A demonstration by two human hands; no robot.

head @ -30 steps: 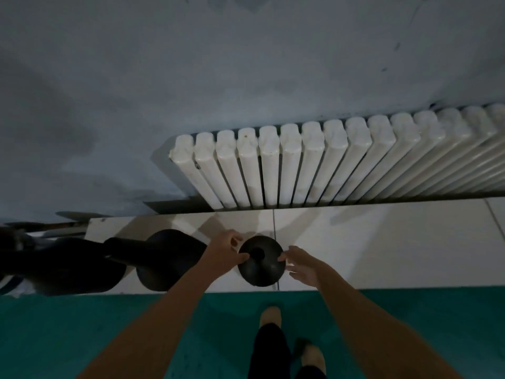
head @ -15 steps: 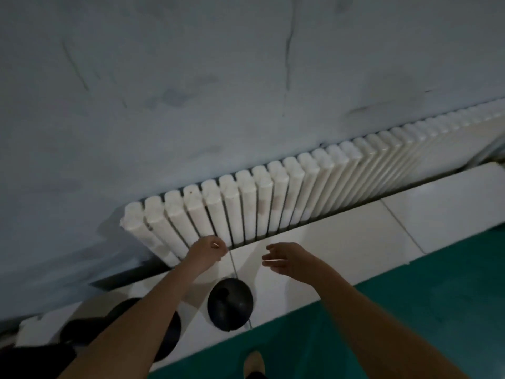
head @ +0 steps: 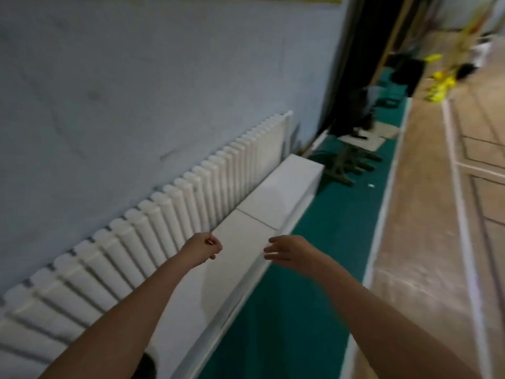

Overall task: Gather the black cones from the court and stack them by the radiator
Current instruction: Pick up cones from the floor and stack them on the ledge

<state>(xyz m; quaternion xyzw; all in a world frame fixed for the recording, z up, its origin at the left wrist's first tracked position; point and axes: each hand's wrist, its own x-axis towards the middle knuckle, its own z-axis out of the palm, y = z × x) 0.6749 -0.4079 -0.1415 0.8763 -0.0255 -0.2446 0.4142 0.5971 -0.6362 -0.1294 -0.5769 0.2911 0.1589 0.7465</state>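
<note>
Empty-handed, left hand [head: 203, 249] clenched and right hand [head: 290, 251] slack, I judge one delivery complete: a black cone [head: 149, 367] sits, barely visible, just before the radiator [head: 191, 198]; any others are out of view.

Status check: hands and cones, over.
Left hand curled, empty; right hand open, empty. Black cone barely visible under left forearm, on ledge by radiator. Nothing blocking.

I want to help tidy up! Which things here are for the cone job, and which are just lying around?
Job: cone, mostly hidden under the arm; radiator; ledge; left hand; right hand.
Lying about: stand legs; yellow things, too blurred to name.
</note>
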